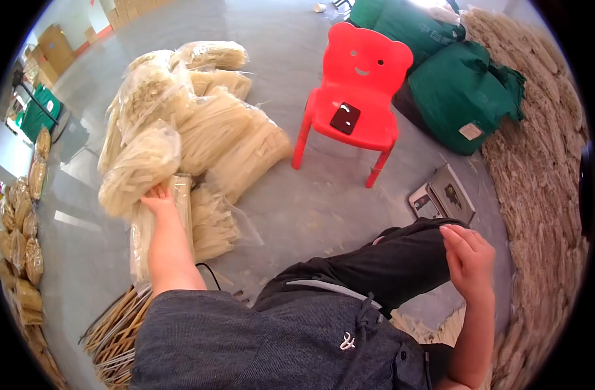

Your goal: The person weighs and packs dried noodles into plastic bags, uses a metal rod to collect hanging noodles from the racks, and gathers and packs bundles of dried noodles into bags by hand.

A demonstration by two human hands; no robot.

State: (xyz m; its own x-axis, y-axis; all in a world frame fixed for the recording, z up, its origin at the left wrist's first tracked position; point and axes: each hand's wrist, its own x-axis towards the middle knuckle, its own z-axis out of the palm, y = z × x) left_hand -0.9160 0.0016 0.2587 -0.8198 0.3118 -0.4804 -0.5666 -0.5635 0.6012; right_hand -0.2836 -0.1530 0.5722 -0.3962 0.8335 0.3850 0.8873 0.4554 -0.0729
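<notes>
My left hand (156, 197) reaches forward to the lower end of a clear plastic bag of long pale dry strips (141, 166). Its fingers look stretched out against the bag, whose left edge is slightly blurred. That bag lies tilted on a pile of similar bags (213, 133), with another bag of strips (204, 224) just right of my forearm. Near my bent knee, in dark trousers, my right hand (469, 257) hangs with fingers extended and nothing in it. Beyond that knee, a flat metal scale (443, 195) sits on the floor.
A red child's chair (362, 78) carries a dark phone (345, 118). Green sacks (456, 94) stand behind it, and a tall brownish stack (531, 143) lines the right. Brown sticks (119, 331) lie at lower left; packed bags (21, 227) line the left edge.
</notes>
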